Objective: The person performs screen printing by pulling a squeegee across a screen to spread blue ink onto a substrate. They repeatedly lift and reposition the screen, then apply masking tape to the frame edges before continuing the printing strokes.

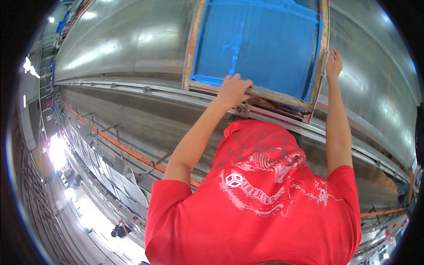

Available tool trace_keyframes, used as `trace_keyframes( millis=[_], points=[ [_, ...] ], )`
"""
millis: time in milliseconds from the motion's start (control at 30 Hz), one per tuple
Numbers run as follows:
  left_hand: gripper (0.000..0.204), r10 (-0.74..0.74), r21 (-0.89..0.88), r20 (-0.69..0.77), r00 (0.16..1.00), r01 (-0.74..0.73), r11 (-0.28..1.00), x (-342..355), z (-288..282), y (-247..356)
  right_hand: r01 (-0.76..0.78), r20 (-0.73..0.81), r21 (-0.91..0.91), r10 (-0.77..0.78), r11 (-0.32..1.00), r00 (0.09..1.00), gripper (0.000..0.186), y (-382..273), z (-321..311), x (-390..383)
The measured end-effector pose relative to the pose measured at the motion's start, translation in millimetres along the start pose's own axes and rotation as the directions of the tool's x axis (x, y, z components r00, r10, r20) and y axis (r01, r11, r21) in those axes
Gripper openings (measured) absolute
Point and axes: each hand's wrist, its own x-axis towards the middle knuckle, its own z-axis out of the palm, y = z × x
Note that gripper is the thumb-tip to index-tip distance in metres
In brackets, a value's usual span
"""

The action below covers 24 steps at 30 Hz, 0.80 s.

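Observation:
A rectangular screen with blue mesh (269,44) in a worn, stained frame (282,101) lies at the top middle, with paler blue streaks on the mesh. My left hand (233,91) grips the near edge of the frame, left of its middle, fingers curled over it. Up at the frame's right side, my right hand (334,65) has its fingers closed round the edge. A metal rail (150,88) with small fittings runs under the frame's near end, where a bracket (243,109) sits.
Long shiny metal table surfaces (128,39) extend to both sides of the screen. An orange rail (119,145) runs along racking at the lower left. A person (120,229) is far off at the lower left, and part of another person (404,190) shows at the right edge.

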Motion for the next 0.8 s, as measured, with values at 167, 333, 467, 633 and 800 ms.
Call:
trace_keyframes(
  millis=[167, 333, 467, 633, 800],
  points=[
    [0.034, 0.077, -0.079, -0.138, 0.988, -0.088, 0.993, -0.3, 11.6, -17.6, -0.092, 0.128, -0.047, 0.098, 0.995, 0.987, 0.03, 6.4, 5.6, -3.0],
    [0.047, 0.114, 0.078, -0.262, 0.958, -0.096, 0.992, 15.9, 14.2, -10.2, 0.39, 0.231, -0.556, -0.314, 0.734, 0.921, 0.037, 23.0, -26.6, 3.2],
    [0.058, 0.046, 0.14, -0.206, 0.978, -0.017, 0.99, 12.1, 6.2, -14.8, 0.298, 0.752, -0.135, -0.099, 0.945, 0.652, 0.054, -119.5, -76.8, -99.3],
    [0.07, 0.046, 0.174, -0.022, 0.999, -0.041, 0.984, 53.4, -7.7, -11.3, 0.611, 0.761, -0.221, -0.257, 0.76, 0.596, 0.073, -101.7, -78.9, -151.6],
    [0.08, -0.031, 0.089, 0.239, 0.971, 0.01, 0.996, 98.4, -7.9, -25.7, 0.511, 0.841, -0.288, -0.041, 0.81, 0.54, 0.083, -96.3, -55.0, -132.8]
  ],
)
